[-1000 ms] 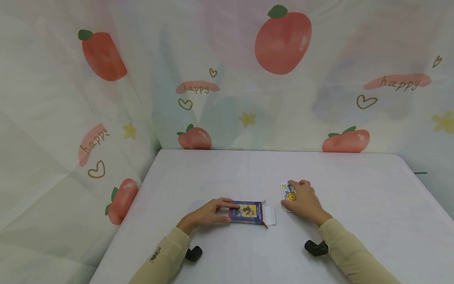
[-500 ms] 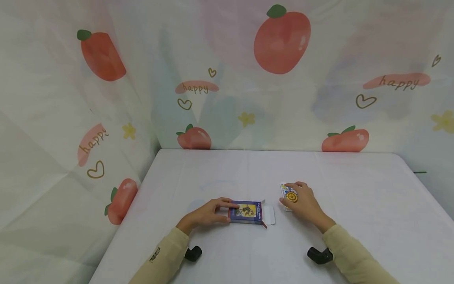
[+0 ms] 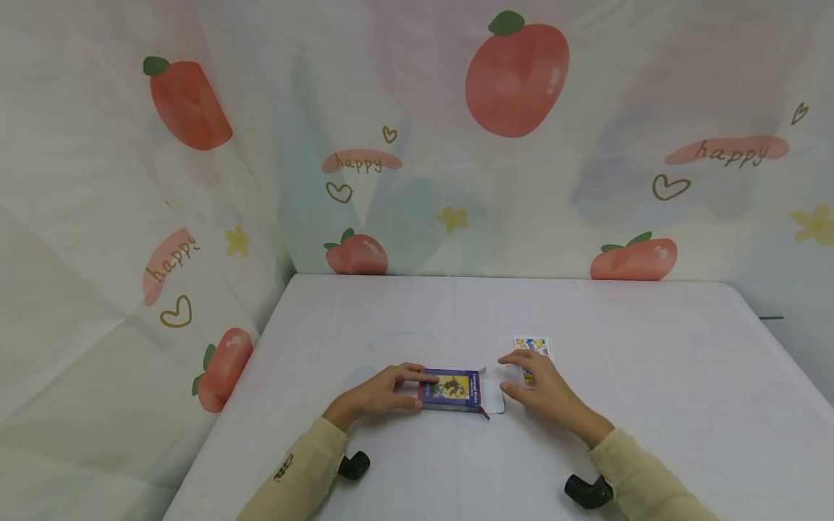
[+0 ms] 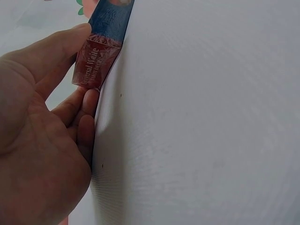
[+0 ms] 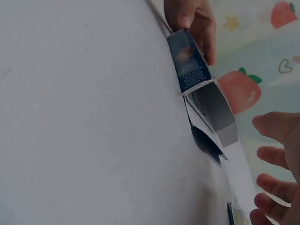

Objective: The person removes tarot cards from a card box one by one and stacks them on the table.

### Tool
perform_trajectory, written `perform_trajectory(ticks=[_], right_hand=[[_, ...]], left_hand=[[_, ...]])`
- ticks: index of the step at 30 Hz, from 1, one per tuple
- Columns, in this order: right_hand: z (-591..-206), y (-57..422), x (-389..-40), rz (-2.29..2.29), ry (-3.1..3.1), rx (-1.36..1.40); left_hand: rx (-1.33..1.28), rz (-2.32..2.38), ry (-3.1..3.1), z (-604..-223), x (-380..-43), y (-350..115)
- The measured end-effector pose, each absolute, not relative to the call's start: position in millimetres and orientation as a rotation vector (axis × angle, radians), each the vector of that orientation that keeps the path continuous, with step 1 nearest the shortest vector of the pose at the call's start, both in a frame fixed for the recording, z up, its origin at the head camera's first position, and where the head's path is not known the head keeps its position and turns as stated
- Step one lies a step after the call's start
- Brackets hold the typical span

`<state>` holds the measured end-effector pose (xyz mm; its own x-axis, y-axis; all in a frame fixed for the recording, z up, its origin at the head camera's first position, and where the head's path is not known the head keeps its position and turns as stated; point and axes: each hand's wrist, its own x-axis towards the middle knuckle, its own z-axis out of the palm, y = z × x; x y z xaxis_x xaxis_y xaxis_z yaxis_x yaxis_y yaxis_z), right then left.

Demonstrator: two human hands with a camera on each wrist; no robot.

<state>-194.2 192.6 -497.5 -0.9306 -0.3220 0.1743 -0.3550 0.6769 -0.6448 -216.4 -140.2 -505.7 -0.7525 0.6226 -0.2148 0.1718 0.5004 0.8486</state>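
My left hand (image 3: 374, 394) grips the closed left end of a dark blue and red tarot card box (image 3: 459, 398), thumb on one side and fingers on the other. The box lies flat on the white table; "Universal Waite" can be read on its red end (image 4: 93, 65) in the left wrist view. Its right end stands open, with a white flap (image 3: 495, 396) folded out, and the right wrist view looks into its grey inside (image 5: 215, 108). My right hand (image 3: 554, 394), fingers spread and holding nothing, hovers between the flap and a stack of tarot cards (image 3: 534, 344), partly covering the stack.
The white table (image 3: 391, 311) reaches back to a fabric backdrop (image 3: 417, 87) printed with red fruit and "happy". Black camera mounts (image 3: 355, 465) sit below both wrists, close over the table.
My right hand has let go of the card stack and shifted left and slightly nearer, toward the box flap, with its fingers spreading. The left hand and box stay in place.
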Motion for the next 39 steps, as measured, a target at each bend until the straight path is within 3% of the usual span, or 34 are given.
perform_trajectory(ticks=[13, 39], right_hand=[[-509, 177, -181, 0.959, -2.715, 0.84], [-513, 171, -184, 1.058, -2.828, 0.904]], left_hand=[[0.665, 1.197, 2.238, -505, -217, -141], [0.66, 1.207, 2.225, -508, -218, -142]])
